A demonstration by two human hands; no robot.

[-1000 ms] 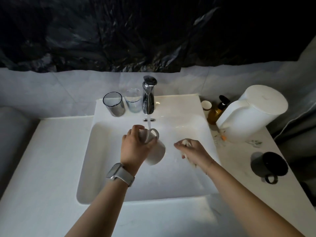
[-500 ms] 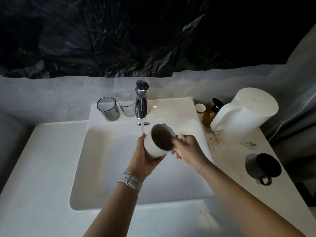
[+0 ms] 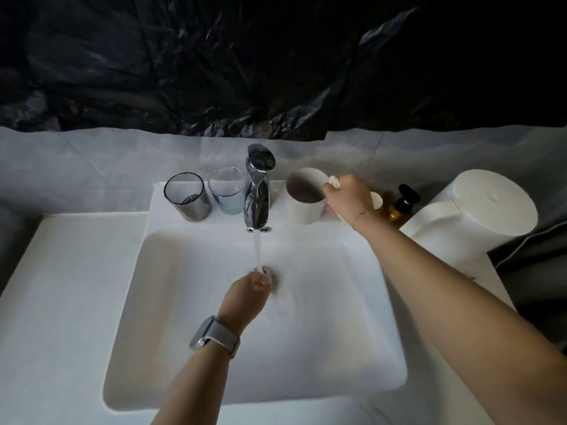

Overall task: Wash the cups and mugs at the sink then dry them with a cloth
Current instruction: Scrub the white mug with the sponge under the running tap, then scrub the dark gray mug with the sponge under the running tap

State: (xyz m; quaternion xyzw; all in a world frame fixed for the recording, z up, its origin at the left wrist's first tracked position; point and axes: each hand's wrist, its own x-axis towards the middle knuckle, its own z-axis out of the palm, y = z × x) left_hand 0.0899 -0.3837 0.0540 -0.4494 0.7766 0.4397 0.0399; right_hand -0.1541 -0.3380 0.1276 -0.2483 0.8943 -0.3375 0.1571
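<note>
A white mug (image 3: 306,207) stands upright on the sink's back ledge, just right of the tap (image 3: 259,191). My right hand (image 3: 349,197) grips the mug at its right side, with a bit of white cloth (image 3: 334,181) bunched in the same fingers. Lower down in the basin, my left hand (image 3: 248,291) is empty, its loosely curled fingertips under the running water (image 3: 258,253). A dark-tinted glass (image 3: 187,199) and a clear glass (image 3: 226,191) stand on the ledge left of the tap.
The white sink (image 3: 129,302) is set in a white counter. Right of the mug are a small white cup (image 3: 376,199), an amber pump bottle (image 3: 399,207) and a big white kettle (image 3: 478,219). Black plastic sheeting covers the wall behind.
The mug has gone from my left hand over the basin to my right hand, which has carried it up onto the back ledge. My left hand has dropped under the stream.
</note>
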